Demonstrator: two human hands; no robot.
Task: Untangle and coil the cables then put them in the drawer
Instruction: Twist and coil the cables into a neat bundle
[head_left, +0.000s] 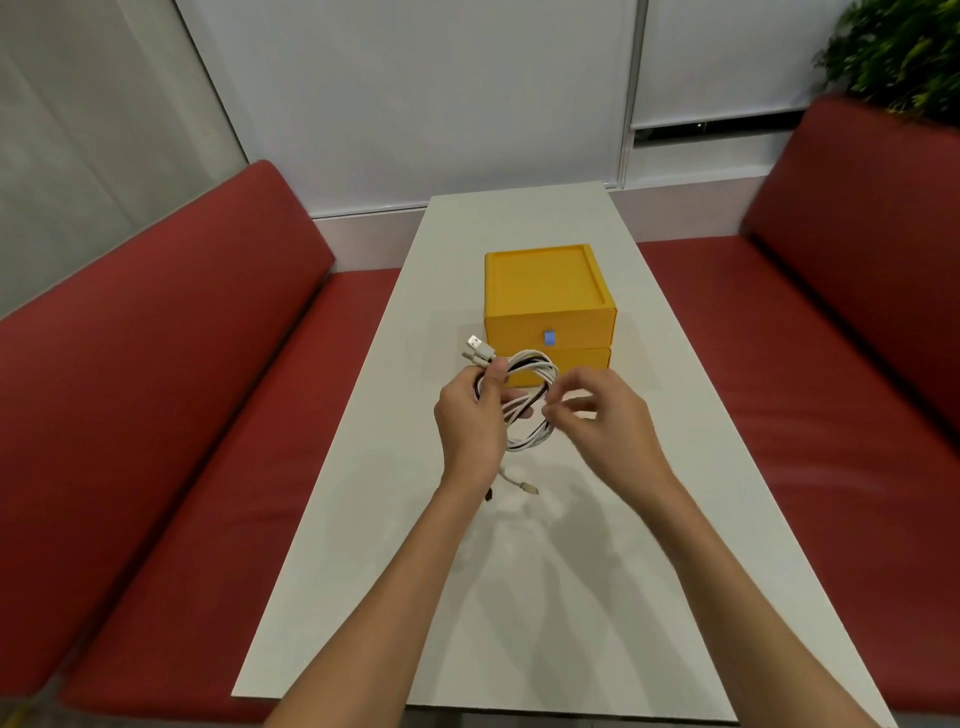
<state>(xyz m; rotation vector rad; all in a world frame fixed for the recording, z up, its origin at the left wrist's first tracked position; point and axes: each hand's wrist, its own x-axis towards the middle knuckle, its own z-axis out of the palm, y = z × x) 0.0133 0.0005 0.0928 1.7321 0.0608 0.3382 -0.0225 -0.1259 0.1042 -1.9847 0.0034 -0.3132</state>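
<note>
A loop of white and black cables (535, 376) hangs in the air just in front of the yellow drawer box (545, 291). My left hand (470, 421) grips the coil on its left side, with USB plugs (475, 348) sticking up past the thumb. My right hand (597, 415) pinches the loop's right side; it is blurred. Loose cable ends (519, 486) dangle below the coil down to the white table (519, 597). Both drawers of the box look closed, the upper one with a blue tab (549, 338).
Red padded benches (171, 415) run along both long sides of the narrow table. A green plant (898, 52) stands at the far right behind the right bench. A wall with blinds closes off the far end.
</note>
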